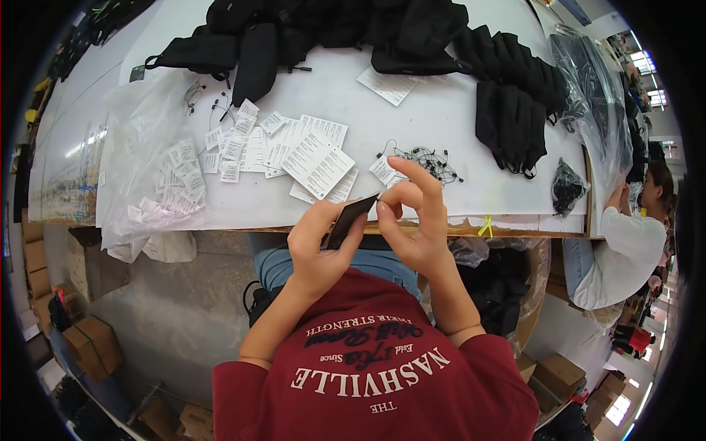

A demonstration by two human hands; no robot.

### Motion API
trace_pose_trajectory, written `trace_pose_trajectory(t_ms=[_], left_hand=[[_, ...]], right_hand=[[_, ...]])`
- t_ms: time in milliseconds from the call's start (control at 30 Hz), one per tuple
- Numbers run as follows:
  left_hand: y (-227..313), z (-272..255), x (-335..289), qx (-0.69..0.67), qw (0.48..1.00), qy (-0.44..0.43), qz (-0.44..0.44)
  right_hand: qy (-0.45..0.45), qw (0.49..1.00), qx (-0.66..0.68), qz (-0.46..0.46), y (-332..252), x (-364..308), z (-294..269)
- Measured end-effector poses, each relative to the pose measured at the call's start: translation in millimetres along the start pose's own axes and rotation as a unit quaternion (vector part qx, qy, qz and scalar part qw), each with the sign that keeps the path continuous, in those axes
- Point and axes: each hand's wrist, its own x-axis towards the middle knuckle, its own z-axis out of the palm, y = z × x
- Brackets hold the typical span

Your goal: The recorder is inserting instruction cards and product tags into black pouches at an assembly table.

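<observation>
My left hand grips a flat black tag between thumb and fingers, just over the table's near edge. At the tag's upper corner, my right hand has thumb and a finger pinched together. What sits in that pinch is too small to make out. Beyond my hands lie a pile of white printed cards and a tangle of black string fasteners. Small white labels are scattered to the left of the cards.
Black fabric pouches are heaped along the far side, with more at right. A clear plastic bag of labels hangs over the near left edge. A small black bundle in plastic lies right. Another person sits at far right.
</observation>
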Motion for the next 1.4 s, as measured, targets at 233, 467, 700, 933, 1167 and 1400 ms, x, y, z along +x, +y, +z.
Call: trace_pose_trajectory(t_ms=[233,467,700,933,1167,1400], left_hand=[[-2,-6,4,0.033,0.997,-0.013,0.068],[-14,-19,5,-0.304,0.924,-0.125,-0.194],[-19,-18,11,-0.292,0.905,-0.185,-0.247],[-35,-5,49,-0.273,0.93,-0.161,-0.187],[-162,49,212,-0.074,0.996,0.003,-0.052],[-211,23,295,-0.059,0.943,0.126,-0.303]], right_hand=[[0.037,0.996,0.042,0.068,-2,2,4],[-0.04,0.989,0.033,0.138,4,1,-17],[-0.12,0.98,0.043,0.154,8,4,-10],[-0.153,0.877,0.312,0.331,25,4,-12],[-0.135,0.89,0.277,0.337,39,-5,-21],[-0.043,0.904,0.253,0.343,39,-25,-45]])
